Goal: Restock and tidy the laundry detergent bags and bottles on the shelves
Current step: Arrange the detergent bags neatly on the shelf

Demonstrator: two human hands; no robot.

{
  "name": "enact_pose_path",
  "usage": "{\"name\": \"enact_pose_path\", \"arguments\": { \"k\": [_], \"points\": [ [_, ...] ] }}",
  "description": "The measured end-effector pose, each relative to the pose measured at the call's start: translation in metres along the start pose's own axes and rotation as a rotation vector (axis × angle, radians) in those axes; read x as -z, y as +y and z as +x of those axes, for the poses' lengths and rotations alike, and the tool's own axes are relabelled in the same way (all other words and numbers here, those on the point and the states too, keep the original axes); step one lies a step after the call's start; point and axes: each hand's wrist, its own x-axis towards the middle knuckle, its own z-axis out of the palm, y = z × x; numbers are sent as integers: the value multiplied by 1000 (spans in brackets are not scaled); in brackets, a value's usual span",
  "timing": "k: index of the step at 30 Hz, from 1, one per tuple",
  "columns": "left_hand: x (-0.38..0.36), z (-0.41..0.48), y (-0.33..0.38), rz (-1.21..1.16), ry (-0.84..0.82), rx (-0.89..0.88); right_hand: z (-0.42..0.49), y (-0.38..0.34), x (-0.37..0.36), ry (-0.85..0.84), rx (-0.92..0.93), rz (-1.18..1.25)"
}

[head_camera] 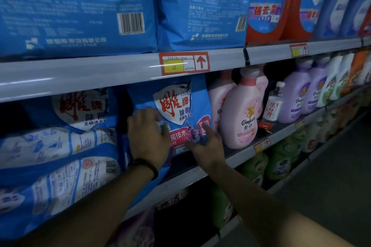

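Far left on the middle shelf [200, 172]: stacked bags [56, 146] in blue and white, lying flat, with another blue bag [80, 108] standing behind them. Overhead, large blue bags [80, 6] on the upper shelf, a red price tag [184, 63] on its rail.

Just right of the stack, the left hand [148, 134], a black wristband [146, 166] at the wrist, fingers curled round the left side of the upright detergent bag [180, 102] and gripping it. Standing on the middle shelf, this bag, front label facing out.

Next, the right hand [204, 144] at the bag's lower right corner, index finger laid straight up the front. Cannot tell whether the other fingers pinch the corner.

Just beside, a pink softener bottle [241, 118], upright at the shelf edge. Further right, a small clear bottle [274, 104], then purple bottles [293, 98] in a row.
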Motion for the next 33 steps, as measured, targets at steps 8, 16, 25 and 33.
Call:
{"name": "enact_pose_path", "arguments": {
  "k": [8,16,25,33],
  "points": [
    [-13,-12,-4,468,-605,-262,26,11,-3,-261,-144,10],
    [5,-9,-1,403,-935,-146,-42,-37,2,-87,110,-304],
    [147,-97,-16,45,-339,-103,-117,-61,-43,-189,111,-248],
    [210,-136,-87,-424,-254,1007,-167,-65,-99,-326,-59,-197]
  ]
}}
